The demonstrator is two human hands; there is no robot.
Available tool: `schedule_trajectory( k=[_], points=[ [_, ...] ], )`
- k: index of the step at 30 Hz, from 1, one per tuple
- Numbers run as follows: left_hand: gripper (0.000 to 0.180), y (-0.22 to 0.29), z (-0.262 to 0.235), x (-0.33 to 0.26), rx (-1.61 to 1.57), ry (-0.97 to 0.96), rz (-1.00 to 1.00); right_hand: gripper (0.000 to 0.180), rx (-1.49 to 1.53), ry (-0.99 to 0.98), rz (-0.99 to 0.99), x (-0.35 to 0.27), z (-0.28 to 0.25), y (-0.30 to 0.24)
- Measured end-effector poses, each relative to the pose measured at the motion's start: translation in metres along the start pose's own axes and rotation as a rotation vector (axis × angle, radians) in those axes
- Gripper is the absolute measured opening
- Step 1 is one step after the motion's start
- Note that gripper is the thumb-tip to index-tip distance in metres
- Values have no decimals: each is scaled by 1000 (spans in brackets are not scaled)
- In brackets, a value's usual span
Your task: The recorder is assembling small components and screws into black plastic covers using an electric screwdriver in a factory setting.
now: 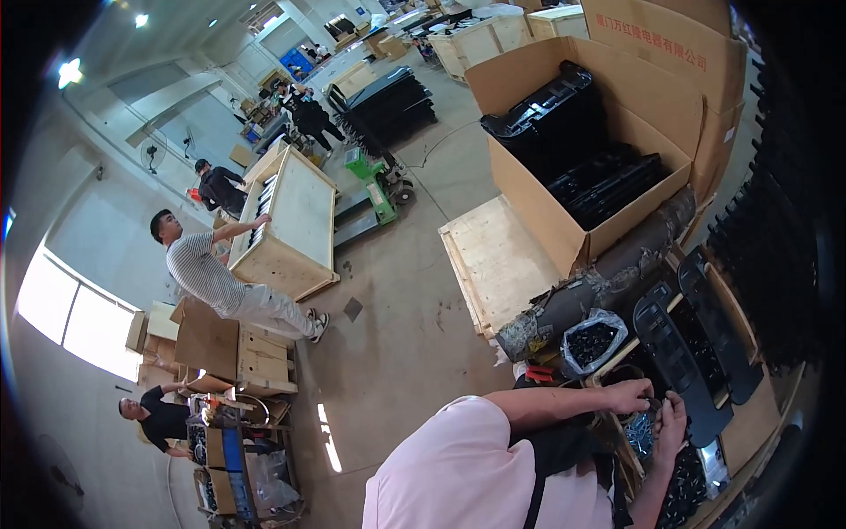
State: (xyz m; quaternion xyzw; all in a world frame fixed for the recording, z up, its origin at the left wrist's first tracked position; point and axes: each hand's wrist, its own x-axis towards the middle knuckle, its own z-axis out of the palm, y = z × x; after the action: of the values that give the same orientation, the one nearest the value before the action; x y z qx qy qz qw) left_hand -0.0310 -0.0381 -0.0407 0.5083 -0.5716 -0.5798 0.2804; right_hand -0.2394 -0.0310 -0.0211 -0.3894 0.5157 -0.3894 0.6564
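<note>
My left hand (628, 396) and my right hand (672, 427) come together at the lower right, fingertips nearly touching. Both have their fingers pinched, around something small and dark that is too small to name. Just beneath them sits a wooden bin of bluish metal screws (641, 434). Beyond my hands lie two long black plastic panels with cut-outs, one nearer (667, 357) and one farther (716, 322). A clear plastic bag of small black parts (595, 342) stands next to my left forearm. More black small parts (686, 488) lie by my right forearm.
An open cardboard box (538, 198) holds stacked black plastic parts, beside a wooden crate lid (493, 256). A wrapped roll (590, 300) lies before it. Black racks rise at right. A green pallet jack (377, 189) stands by a wooden crate (295, 229); several people work at left.
</note>
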Motion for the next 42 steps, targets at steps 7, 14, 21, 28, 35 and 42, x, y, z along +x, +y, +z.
schedule_trajectory(
  k=[7,14,21,28,35,42],
  points=[
    [31,-30,14,-5,49,-3,139,12,-91,-22,47,-2,-6,19],
    [32,-34,14,-4,111,-14,193,11,-129,22,67,-4,-6,28],
    [34,-33,9,-4,97,-28,187,12,-215,22,26,-3,-2,21],
    [33,-31,10,-4,116,-68,215,13,-250,-11,25,-7,-4,23],
    [33,-30,8,-8,33,-82,163,14,-209,23,26,-9,5,23],
    [33,-28,10,-5,47,-60,118,15,-293,87,19,-3,-3,44]
  ],
)
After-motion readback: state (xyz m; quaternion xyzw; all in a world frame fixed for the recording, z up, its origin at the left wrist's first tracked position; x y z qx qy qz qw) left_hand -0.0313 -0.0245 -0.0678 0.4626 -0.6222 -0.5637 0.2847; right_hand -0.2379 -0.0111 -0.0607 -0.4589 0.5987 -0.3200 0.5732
